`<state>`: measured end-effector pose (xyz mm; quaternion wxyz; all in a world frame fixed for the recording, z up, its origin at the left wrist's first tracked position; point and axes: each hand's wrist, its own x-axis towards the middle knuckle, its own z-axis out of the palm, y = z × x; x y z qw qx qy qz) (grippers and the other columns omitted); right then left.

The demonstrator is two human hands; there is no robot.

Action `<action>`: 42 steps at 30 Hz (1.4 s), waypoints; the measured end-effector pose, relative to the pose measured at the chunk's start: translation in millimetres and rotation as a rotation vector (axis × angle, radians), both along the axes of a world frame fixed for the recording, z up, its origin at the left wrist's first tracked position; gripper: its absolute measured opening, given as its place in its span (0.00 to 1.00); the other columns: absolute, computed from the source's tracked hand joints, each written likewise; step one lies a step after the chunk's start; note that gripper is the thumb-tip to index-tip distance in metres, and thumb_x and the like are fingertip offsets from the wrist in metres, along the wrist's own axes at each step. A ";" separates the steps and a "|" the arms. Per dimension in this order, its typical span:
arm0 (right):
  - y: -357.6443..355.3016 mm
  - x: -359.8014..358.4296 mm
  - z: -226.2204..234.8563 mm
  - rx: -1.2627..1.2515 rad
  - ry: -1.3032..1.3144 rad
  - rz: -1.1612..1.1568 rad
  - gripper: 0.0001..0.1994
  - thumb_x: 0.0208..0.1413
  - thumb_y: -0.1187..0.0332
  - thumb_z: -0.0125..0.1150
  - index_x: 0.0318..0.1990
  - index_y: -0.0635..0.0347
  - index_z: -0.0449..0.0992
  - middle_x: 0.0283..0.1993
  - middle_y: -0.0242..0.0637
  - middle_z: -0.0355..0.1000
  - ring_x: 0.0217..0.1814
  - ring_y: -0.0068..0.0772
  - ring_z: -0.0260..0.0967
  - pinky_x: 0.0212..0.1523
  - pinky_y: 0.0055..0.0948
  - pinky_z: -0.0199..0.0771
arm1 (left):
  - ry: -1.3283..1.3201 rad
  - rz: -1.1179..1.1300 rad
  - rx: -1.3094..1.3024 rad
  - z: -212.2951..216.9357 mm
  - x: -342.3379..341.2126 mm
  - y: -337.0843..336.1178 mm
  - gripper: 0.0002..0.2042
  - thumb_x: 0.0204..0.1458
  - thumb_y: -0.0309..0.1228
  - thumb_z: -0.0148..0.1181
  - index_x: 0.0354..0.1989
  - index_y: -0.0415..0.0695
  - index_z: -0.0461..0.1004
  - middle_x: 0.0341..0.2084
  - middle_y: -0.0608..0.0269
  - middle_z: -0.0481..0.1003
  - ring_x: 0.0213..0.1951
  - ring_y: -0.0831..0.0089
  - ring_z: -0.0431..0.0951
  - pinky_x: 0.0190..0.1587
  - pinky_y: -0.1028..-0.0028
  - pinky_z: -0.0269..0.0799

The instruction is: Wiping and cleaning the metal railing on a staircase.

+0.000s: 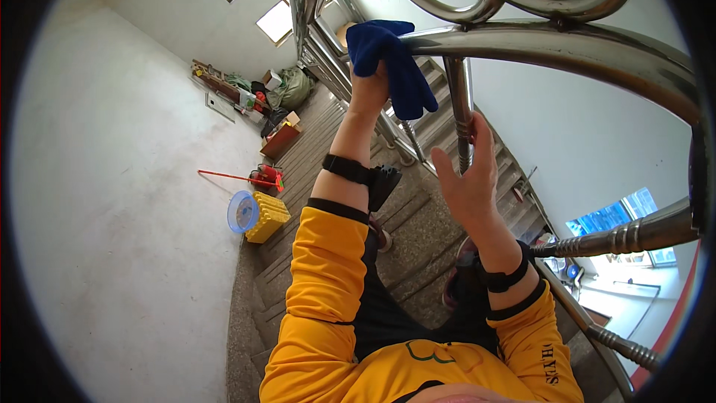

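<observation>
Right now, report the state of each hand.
Left hand: closed, holding the cloth at the rail.
Right hand: open, by the post; contact unclear.

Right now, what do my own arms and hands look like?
Your left sleeve and right sleeve are yellow-orange, ending short of the wrists in black cuffs. Dark lettering marks the right one. Each forearm wears a black strap; the left carries a chunky black attachment. Your left hand and right hand show no gloves.

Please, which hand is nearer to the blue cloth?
Left. The left hand holds the cloth at the rail; the right hand is beside the post, to the right of the cloth and apart from it.
</observation>
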<state>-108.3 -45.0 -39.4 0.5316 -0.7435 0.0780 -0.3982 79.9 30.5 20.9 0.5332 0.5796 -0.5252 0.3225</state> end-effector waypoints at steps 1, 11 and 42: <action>2.0 0.3 -0.8 -0.056 0.007 -0.032 0.34 0.48 0.68 0.62 0.61 0.67 0.52 0.54 0.50 0.61 0.57 0.44 0.60 0.57 0.37 0.59 | 0.176 0.082 0.044 -1.5 -3.2 2.3 0.08 0.55 0.32 0.50 0.34 0.41 0.72 0.33 0.55 0.71 0.39 0.59 0.72 0.44 0.67 0.67; 3.6 7.0 -9.3 -0.186 -0.017 -0.080 0.36 0.43 0.72 0.60 0.60 0.69 0.48 0.53 0.56 0.55 0.56 0.54 0.56 0.55 0.47 0.59 | -0.043 0.170 0.326 44.1 -52.2 -24.1 0.13 0.36 0.32 0.62 0.33 0.44 0.75 0.35 0.56 0.75 0.41 0.56 0.73 0.50 0.62 0.64; -4.8 2.1 -0.1 -0.032 -0.027 0.008 0.27 0.48 0.73 0.56 0.57 0.65 0.57 0.50 0.49 0.64 0.53 0.42 0.63 0.56 0.37 0.61 | 0.029 0.011 0.102 5.5 9.3 -2.3 0.10 0.42 0.21 0.54 0.35 0.44 0.75 0.33 0.55 0.74 0.37 0.54 0.74 0.43 0.63 0.70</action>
